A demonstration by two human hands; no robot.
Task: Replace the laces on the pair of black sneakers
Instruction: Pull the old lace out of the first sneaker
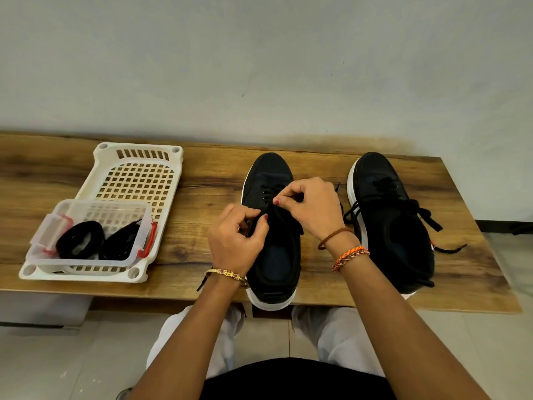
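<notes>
Working over the left sneaker at the tabletop front edge, the left hand and right hand each pinch its black lace near the upper eyelets. This looks like unlacing or threading; I cannot tell which. Right of it, the other sneaker lies loosely laced. Left, the clear box holds spare laces. Next needs feeding the lace tip through an eyelet.

Matt black cloth sneakers (white rubbery soles) on grainy wood bench; glossy plastic basket.
</notes>
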